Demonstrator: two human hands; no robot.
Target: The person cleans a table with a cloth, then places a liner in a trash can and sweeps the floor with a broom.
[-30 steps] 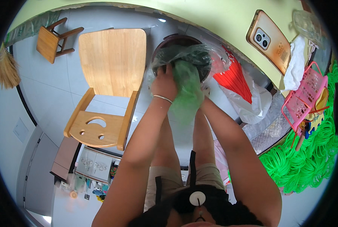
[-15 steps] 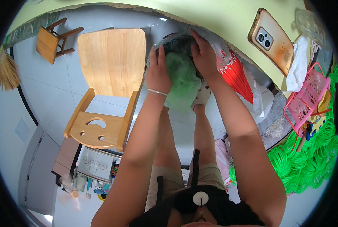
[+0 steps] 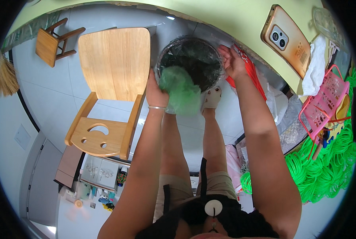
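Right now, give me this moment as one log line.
left hand: at left side of round bin, by green plastic | right hand: open, at bin's right side | green plastic: over bin's near rim

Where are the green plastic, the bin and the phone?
Green plastic (image 3: 180, 89): head view, on its crumpled middle.
Bin (image 3: 204, 59): head view, on its dark inside.
Phone (image 3: 292, 49): head view, on its back.

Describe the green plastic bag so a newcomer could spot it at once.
From the big light-wood chair at left, go right to the round dark bin. The green plastic bag covers the bin's lower-left rim in the picture, beside the left hand. It is filmy and green; the plastic on the bin is clear.
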